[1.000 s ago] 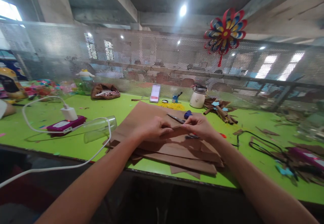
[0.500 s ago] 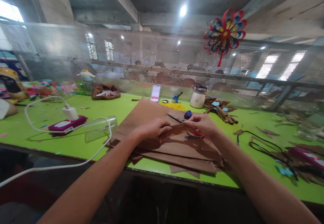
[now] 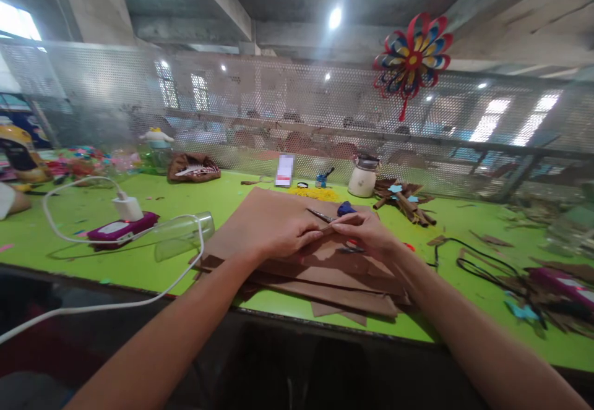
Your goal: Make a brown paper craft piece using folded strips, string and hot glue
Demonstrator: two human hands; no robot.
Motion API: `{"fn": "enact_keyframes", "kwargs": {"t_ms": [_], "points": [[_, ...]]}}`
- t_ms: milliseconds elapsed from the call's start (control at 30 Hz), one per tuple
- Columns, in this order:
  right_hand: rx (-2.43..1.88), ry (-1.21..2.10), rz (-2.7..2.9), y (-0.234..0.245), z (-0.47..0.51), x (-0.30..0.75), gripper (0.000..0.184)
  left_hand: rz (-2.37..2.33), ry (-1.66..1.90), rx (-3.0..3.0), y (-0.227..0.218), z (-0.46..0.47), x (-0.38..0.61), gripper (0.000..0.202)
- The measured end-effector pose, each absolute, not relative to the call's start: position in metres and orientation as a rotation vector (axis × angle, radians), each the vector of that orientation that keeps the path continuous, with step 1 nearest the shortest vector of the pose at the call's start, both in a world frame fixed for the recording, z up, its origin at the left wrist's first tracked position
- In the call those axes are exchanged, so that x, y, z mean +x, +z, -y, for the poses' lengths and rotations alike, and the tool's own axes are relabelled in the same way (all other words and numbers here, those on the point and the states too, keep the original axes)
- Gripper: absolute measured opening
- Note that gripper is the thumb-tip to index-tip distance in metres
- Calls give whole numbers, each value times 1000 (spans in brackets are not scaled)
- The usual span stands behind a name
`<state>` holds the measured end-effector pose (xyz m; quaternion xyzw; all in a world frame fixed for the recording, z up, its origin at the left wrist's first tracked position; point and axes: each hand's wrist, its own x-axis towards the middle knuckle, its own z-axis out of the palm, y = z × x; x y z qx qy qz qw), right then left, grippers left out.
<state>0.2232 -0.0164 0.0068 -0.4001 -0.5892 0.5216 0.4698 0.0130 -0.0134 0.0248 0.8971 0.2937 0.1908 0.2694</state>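
In the head view the left hand and the right hand are both nearly closed, fingertips pinching one small brown paper strip between them, just over the pile of brown sheets on the green table. I judge the work on this strip only begun: many sheets lie flat, and a few rolled brown pieces lie far behind.
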Motion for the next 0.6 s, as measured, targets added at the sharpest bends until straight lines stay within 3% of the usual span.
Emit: {"fn": "enact_keyframes", "kwargs": {"t_ms": [200, 600], "points": [[-968, 1179, 1359, 7, 11, 229, 25, -881, 554, 2532, 21, 10, 12, 34], [-958, 1264, 1247, 7, 8, 228, 26, -983, 560, 2567, 21, 10, 10, 39]]}}
